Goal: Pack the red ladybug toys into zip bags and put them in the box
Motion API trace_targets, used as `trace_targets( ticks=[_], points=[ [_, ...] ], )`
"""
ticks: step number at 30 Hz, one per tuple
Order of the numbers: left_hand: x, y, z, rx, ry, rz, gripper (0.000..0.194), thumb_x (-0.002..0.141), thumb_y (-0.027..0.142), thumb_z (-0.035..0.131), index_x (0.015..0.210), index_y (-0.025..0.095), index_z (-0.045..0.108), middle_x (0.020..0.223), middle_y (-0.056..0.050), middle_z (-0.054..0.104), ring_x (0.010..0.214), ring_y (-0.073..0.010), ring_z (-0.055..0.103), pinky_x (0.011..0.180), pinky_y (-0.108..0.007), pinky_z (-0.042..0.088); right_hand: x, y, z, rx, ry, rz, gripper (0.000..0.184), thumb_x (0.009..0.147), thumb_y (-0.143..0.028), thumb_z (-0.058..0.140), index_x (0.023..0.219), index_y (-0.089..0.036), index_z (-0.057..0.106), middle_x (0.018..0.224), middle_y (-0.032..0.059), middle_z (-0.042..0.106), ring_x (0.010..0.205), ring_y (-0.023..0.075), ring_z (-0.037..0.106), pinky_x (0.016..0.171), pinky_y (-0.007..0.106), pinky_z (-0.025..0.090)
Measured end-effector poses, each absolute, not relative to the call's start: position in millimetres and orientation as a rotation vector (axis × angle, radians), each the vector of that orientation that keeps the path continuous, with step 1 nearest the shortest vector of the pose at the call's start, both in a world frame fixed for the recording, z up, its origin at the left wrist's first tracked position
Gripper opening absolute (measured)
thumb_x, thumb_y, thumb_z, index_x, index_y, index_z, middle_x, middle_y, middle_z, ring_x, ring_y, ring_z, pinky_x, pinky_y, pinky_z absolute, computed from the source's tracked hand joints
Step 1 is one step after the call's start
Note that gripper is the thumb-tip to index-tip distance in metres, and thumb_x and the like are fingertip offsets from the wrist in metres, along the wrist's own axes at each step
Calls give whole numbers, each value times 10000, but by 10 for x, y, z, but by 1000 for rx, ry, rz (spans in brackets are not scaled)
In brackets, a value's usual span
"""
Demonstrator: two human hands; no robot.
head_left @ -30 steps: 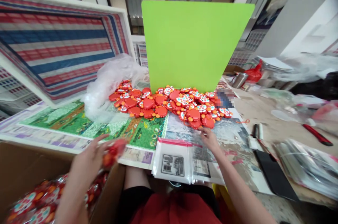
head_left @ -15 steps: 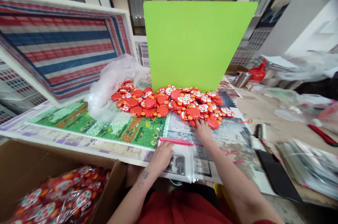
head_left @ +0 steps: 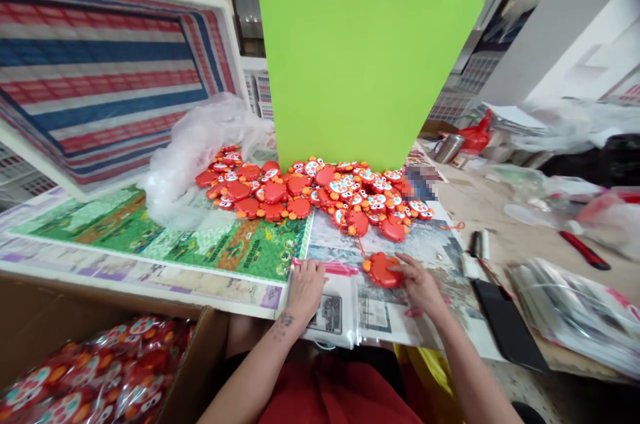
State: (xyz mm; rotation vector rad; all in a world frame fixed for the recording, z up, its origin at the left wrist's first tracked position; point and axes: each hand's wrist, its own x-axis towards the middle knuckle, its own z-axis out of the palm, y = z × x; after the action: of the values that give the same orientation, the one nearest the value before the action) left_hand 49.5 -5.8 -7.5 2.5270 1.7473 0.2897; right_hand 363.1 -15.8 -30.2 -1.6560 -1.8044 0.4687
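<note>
A red crab-shaped toy [head_left: 384, 270] with orange claws and a cord lies low over the table, its plain red side up. My right hand [head_left: 419, 283] grips its right edge between thumb and fingers. My left hand [head_left: 306, 284] is on a stack of clear zip bags [head_left: 349, 317], fingers curled at the pink zip edge. Beyond both hands spreads a pile of the same red toys [head_left: 345, 194], some showing white faces with coloured dots.
A green board [head_left: 370, 77] stands behind the pile. To the left are a tilted striped-lined crate [head_left: 115, 77], crumpled plastic [head_left: 185, 151] and a cardboard box [head_left: 200, 344] of bagged toys. On the right lie a black phone [head_left: 507, 324], bagged sheets [head_left: 575, 317] and a red-handled cutter [head_left: 585, 249].
My right hand has drawn one red crab toy out of the pile, toward me and near the bags. My left hand stays at the bags' zip edge. The view has shifted slightly.
</note>
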Motion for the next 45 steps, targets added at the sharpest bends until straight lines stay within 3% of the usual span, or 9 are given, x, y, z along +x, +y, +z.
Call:
trace_targets(
  ticks=[6,12,17,21,26,29,35,39,45],
  points=[
    [530,-99,-113,2498,1728,379,178,919,270,536,1052,163,588,1073,-102,586,1009,-277,512,829,-402,413,3308,-280,-300,-2156,-1591,101,718,809,-632,493,1351,-162,505,1219,200,602,1227,403,463,985,576,349],
    [572,-24,-120,2442,1737,333,205,890,329,590,1019,171,610,1046,-112,578,1005,-282,517,838,-408,409,3083,-304,-275,-2071,-1637,59,756,817,-538,537,1392,-70,388,1113,226,613,1076,367,546,891,471,408],
    [591,-44,-164,2459,1686,397,164,912,301,546,968,159,608,1039,-120,589,994,-294,514,849,-431,394,2987,-385,-277,-1927,-1551,196,515,763,-565,599,1092,-170,571,988,142,596,935,315,566,785,415,453],
    [570,-97,-190,2427,1611,511,196,957,291,449,956,156,590,994,-102,614,962,-276,524,846,-416,391,2909,-436,-270,-1742,-1414,528,453,777,-542,613,1072,-213,513,919,80,624,835,268,592,742,389,478],
    [540,-111,-169,2244,1546,642,461,931,289,498,1359,155,394,1045,-96,623,1048,-270,526,915,-414,381,2857,-365,-40,-1422,-1396,702,409,763,-458,680,1062,-221,531,1009,68,628,920,245,597,850,398,480],
    [523,-116,-156,2168,1486,689,583,922,309,502,1441,163,281,1014,-87,629,1039,-270,535,935,-424,376,2850,-303,173,-1214,-1620,785,314,773,-402,702,1028,-238,617,1063,71,634,1032,257,583,938,411,451],
    [510,-133,-150,2270,1391,721,352,951,256,406,1280,158,482,1156,-131,602,1101,-279,505,956,-447,378,2706,-81,308,-1113,-1720,887,385,782,-408,708,1135,-263,655,1148,87,628,1107,262,571,993,417,435],
    [499,-98,-227,2179,1426,804,235,924,191,427,1120,150,550,1070,-123,617,1031,-265,533,918,-438,414,2611,87,310,-1107,-1695,1012,423,782,-414,712,1161,-243,636,1166,80,629,1082,237,584,983,400,445],
    [463,-50,-323,1964,1355,982,619,883,255,544,1439,166,288,893,-43,636,878,-216,574,881,-402,438,2694,68,568,-926,-2030,1152,280,813,-337,695,1080,-253,699,1100,68,638,1040,215,591,960,380,446]
  ],
)
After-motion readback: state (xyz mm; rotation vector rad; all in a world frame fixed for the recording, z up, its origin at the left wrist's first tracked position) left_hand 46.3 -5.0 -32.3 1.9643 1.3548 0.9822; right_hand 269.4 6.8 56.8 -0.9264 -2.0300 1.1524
